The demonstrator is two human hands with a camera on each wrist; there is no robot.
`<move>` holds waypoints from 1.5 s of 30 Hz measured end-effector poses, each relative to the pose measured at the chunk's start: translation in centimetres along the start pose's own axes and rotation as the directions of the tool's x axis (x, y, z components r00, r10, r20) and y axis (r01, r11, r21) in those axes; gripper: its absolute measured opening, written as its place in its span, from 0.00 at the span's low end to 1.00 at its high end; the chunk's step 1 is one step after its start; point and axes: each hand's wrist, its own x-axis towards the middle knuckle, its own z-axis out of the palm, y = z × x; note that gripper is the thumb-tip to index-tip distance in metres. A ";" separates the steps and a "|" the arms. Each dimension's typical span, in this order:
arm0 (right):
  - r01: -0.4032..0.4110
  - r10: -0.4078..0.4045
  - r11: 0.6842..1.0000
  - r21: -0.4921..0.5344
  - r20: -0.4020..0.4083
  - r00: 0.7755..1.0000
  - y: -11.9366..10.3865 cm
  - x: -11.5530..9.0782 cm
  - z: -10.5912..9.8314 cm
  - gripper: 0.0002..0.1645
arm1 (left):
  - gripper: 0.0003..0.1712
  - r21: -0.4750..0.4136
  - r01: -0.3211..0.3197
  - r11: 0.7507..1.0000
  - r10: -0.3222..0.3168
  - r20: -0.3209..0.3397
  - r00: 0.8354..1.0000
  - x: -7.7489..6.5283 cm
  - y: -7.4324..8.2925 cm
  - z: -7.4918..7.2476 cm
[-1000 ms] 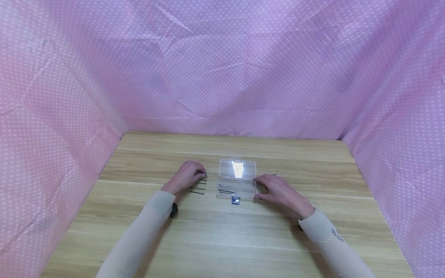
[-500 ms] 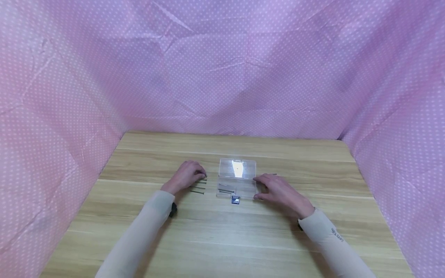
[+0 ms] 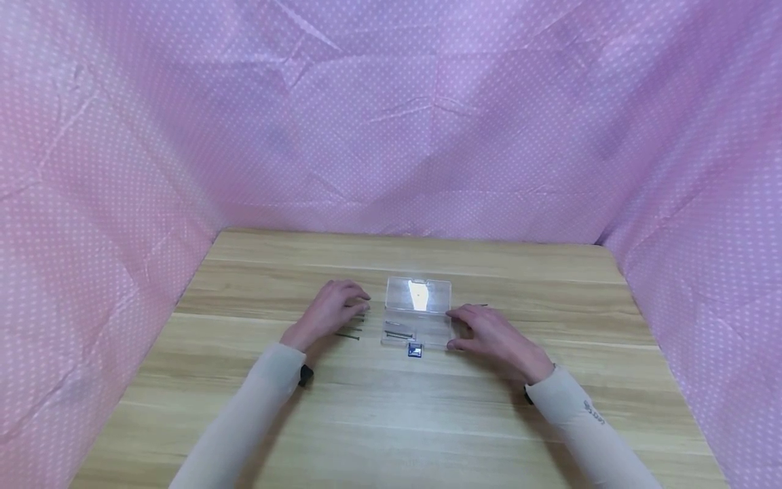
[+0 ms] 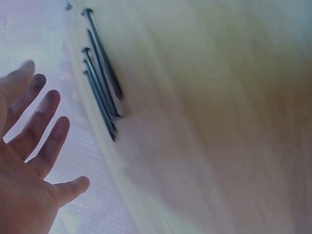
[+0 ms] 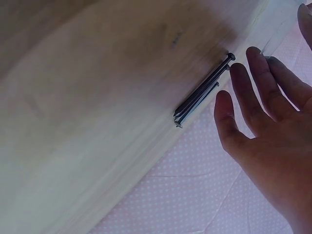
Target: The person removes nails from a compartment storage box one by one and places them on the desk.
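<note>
My left hand (image 3: 330,309) hovers just over a row of long nails (image 3: 348,335), its fingers spread. In the left wrist view several dark nails (image 4: 102,78) lie close together, and no nail shows between the fingertips. A clear plastic box (image 3: 434,329) stands in the middle of the table, its lid (image 3: 398,292) folded back. Inside its left part are a few nails (image 3: 399,334). At the box's right edge rests my right hand (image 3: 491,336), thumb by the near corner and fingers stretched toward the far side.
A small blue label or card (image 3: 415,350) sits against the box's front edge. More nails (image 5: 202,92) lie beside my right hand, mostly hidden behind it in the head view. Pink dotted cloth (image 3: 403,136) hangs behind the wooden table (image 3: 391,421).
My left hand has lifted slightly off the nails and shifted right, its fingers straightening from a bent pose. The right hand and the box have stayed in place.
</note>
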 end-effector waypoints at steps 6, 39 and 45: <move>-0.015 0.015 1.000 0.005 0.008 1.000 0.1 0.0 0.0 0.39 | 0.25 -0.023 0.029 0.999 -0.028 0.029 0.999 -0.6 2.1 0.0; -0.008 0.008 1.000 -0.004 0.008 1.000 0.0 -0.1 -0.1 0.39 | 0.49 0.085 0.075 0.994 -0.089 0.176 0.980 -0.5 4.1 1.8; -0.030 0.030 0.999 -0.020 0.029 0.999 -0.2 0.1 -0.3 0.40 | 0.46 0.083 0.073 0.994 -0.089 0.211 0.973 0.0 3.9 1.7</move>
